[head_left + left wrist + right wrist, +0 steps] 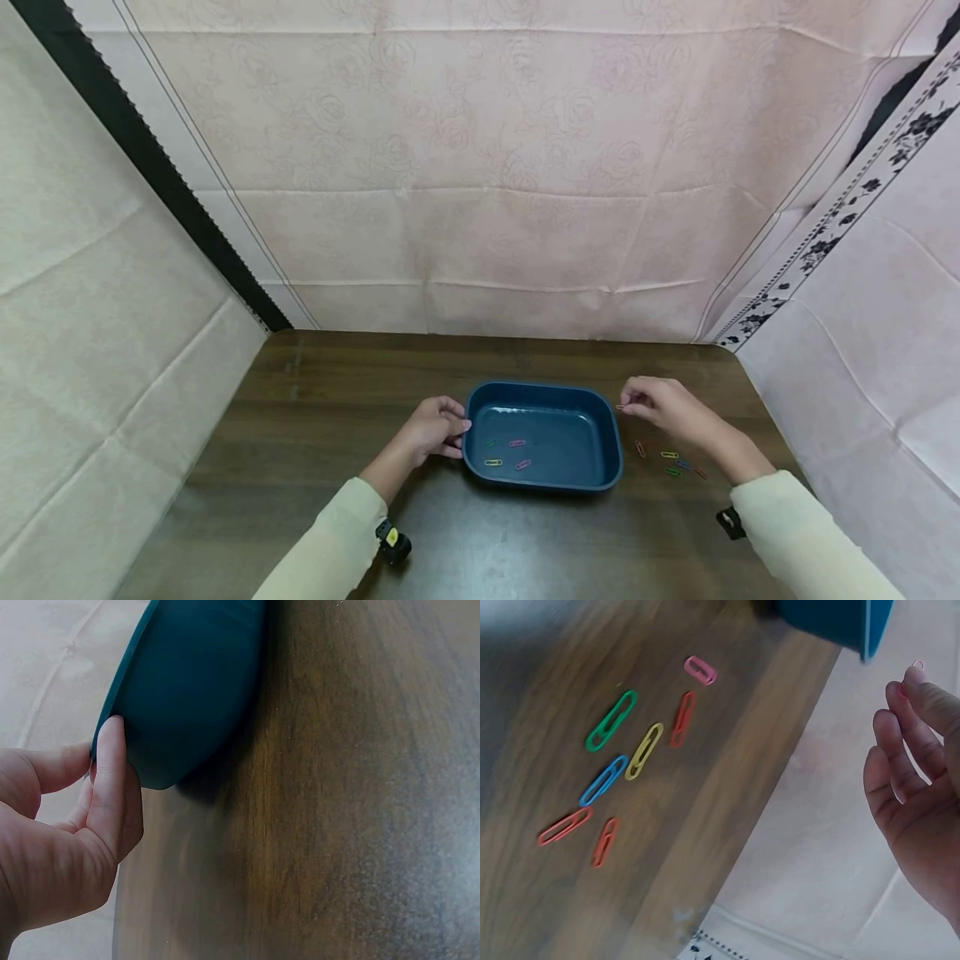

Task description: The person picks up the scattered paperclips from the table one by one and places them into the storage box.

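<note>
A blue rectangular tray (543, 477) sits on the wooden table with several coloured paper clips inside, among them a yellow paper clip (492, 462). At its left side my left hand (437, 429) grips the rim; the left wrist view shows the thumb and fingers pinching the tray wall (187, 682). Just beyond the tray's right edge, my right hand (663, 407) pinches a small reddish paper clip (919, 666) between thumb and forefinger. Most of that clip is hidden by the fingertips.
Loose on the table right of the tray lie several paper clips, including a green paper clip (611, 720), a blue paper clip (603, 780) and a pink paper clip (700, 670). Pale cloth (480, 242) hangs behind the wooden table (300, 500) and along both sides.
</note>
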A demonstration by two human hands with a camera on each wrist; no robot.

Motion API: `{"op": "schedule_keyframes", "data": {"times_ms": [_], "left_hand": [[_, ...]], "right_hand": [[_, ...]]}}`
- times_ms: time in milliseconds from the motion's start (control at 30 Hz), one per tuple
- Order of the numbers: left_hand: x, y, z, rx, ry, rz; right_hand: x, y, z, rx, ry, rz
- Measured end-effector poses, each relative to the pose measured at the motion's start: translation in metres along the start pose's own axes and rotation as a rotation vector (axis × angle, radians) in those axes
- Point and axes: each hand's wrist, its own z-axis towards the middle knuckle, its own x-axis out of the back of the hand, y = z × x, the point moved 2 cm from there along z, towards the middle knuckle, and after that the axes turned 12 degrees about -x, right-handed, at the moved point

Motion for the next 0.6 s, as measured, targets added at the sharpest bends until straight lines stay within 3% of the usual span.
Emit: {"op": "schedule_keyframes", "data": {"times_ms": [367,600], "left_hand": [[0.000,0.001,-0.001,-0.007,-0.010,-0.001],[0.000,0.000,0.000,-0.004,-0.003,0.010]], "right_hand": [[-0.002,-0.032,0.014,0.075,-0.012,0.000],[-0.010,-0.048,0.024,0.108,-0.063,0.005]]}}
